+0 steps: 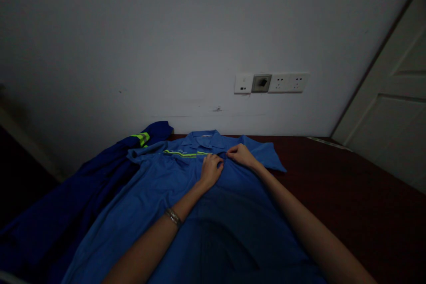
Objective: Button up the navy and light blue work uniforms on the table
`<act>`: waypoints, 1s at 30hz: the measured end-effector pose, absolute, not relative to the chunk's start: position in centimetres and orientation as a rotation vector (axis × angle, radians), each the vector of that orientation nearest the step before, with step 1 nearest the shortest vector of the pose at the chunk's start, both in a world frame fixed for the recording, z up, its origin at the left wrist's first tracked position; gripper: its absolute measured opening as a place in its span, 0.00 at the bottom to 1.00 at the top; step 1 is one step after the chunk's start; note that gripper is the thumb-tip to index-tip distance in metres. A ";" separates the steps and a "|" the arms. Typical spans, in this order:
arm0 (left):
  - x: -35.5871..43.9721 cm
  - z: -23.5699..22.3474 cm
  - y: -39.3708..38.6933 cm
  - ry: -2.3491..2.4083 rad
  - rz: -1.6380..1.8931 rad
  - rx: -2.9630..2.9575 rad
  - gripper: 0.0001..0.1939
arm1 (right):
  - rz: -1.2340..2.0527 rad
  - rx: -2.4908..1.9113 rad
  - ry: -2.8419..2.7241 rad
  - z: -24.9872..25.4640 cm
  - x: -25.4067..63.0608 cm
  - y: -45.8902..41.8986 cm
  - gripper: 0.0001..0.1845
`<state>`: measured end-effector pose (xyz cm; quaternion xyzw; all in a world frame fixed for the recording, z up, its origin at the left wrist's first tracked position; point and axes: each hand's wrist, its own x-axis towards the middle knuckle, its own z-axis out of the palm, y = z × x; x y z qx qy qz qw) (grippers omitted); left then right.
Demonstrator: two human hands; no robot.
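Observation:
A light blue short-sleeved work shirt (140,213) lies spread face up, its collar (203,140) toward the wall. A thin yellow-green strip (179,154) crosses its chest. My left hand (211,170), with a bracelet on the wrist, rests on the chest with its fingers curled and pinching the cloth. Just to the right, my right hand (241,155) pinches the fabric between thumb and fingertips near the end of the strip. A small fold of cloth runs between the two hands. The shirt's lower part lies in shadow.
A dark blue garment (89,182) with a reflective yellow band lies partly under the shirt on the left. The dark red-brown tabletop (326,173) meets a white wall with socket plates (289,83). A white panelled door (399,97) stands at the right.

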<state>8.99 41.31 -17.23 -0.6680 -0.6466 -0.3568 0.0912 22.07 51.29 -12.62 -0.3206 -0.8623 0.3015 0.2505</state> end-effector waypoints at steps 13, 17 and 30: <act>9.2 -17.0 41.0 -1.932 -1.036 -1.941 0.09 | 1.038 -0.997 -2.255 -13.3 21.5 52.0 0.11; 9.1 -17.1 41.0 -1.924 -1.040 -1.918 0.09 | 1.064 -1.005 -2.260 -13.0 21.3 51.7 0.10; 9.5 -16.6 40.9 -1.801 -1.015 -1.926 0.05 | 1.078 -1.144 -2.229 -12.0 21.0 50.9 0.07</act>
